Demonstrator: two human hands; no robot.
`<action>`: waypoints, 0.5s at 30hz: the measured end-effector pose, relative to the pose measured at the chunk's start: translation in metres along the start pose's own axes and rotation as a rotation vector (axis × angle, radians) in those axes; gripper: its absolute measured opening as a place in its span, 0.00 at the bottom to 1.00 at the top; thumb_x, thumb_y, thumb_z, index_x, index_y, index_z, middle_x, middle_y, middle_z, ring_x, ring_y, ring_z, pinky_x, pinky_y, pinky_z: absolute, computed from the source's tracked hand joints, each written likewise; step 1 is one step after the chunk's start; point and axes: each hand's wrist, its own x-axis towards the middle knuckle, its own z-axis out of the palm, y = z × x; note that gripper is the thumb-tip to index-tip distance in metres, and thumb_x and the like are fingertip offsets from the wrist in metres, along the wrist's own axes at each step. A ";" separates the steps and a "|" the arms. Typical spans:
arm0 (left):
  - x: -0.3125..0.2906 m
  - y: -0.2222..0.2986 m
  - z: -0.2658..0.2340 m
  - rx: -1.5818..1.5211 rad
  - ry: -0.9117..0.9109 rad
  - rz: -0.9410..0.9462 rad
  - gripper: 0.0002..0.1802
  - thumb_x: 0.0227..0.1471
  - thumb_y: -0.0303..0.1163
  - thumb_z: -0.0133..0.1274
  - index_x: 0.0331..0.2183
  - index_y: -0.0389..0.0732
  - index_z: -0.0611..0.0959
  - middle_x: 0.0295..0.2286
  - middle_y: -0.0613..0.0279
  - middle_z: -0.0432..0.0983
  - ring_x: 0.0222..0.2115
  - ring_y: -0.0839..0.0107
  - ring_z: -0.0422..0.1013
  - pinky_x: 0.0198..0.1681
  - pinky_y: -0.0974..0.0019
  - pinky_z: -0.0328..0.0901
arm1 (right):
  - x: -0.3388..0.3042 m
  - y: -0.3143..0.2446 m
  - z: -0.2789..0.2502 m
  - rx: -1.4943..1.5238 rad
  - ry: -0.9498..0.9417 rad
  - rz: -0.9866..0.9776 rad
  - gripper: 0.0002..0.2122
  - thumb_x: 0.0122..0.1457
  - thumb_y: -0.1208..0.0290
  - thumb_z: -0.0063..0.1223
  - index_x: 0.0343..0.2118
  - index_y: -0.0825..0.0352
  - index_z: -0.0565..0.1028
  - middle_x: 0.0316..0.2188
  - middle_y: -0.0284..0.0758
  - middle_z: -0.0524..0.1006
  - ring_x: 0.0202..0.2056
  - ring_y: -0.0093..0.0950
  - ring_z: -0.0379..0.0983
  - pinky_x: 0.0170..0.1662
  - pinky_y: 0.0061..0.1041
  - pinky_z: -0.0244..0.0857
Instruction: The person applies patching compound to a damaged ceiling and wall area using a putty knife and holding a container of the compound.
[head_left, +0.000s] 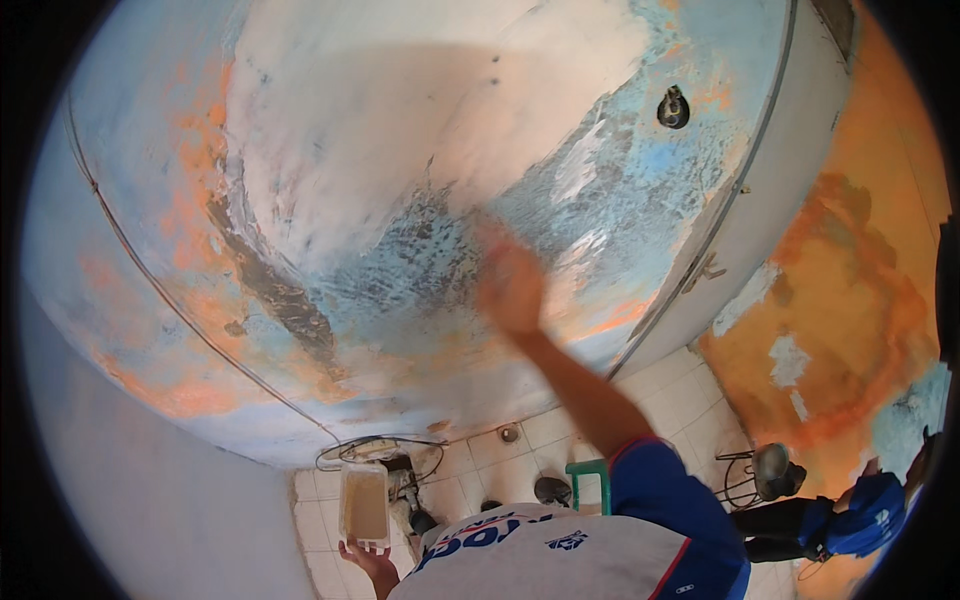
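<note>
My left hand [368,563] grips the near end of a white rectangular tub [345,498], low at the left. Beige paste [367,507] lies in the tub. Reaching up from my right shoulder, my right hand [512,285] is at the wall, smeared by motion. It looks closed, but what it holds, if anything, is lost in the blur. Before it is a rough bluish-grey patch [425,240] of wall. Above that spreads a broad coat of whitish plaster [340,120] with uneven edges.
Cables [150,265] run down the wall at the left, and a conduit [735,190] at the right. A dark fixture [673,107] sits in the wall. A green stool [590,485] stands on the tiled floor [490,450]. Another person [850,515] is at the lower right, near a metal stand [740,475].
</note>
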 end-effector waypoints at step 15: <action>0.006 -0.004 0.047 0.038 -0.035 -0.015 0.45 0.49 0.58 0.58 0.61 0.63 0.55 0.64 0.58 0.52 0.59 0.48 0.55 0.50 0.32 0.58 | 0.012 0.014 0.052 0.080 -0.178 0.063 0.20 0.59 0.80 0.47 0.57 0.67 0.70 0.50 0.48 0.74 0.47 0.45 0.74 0.46 0.40 0.73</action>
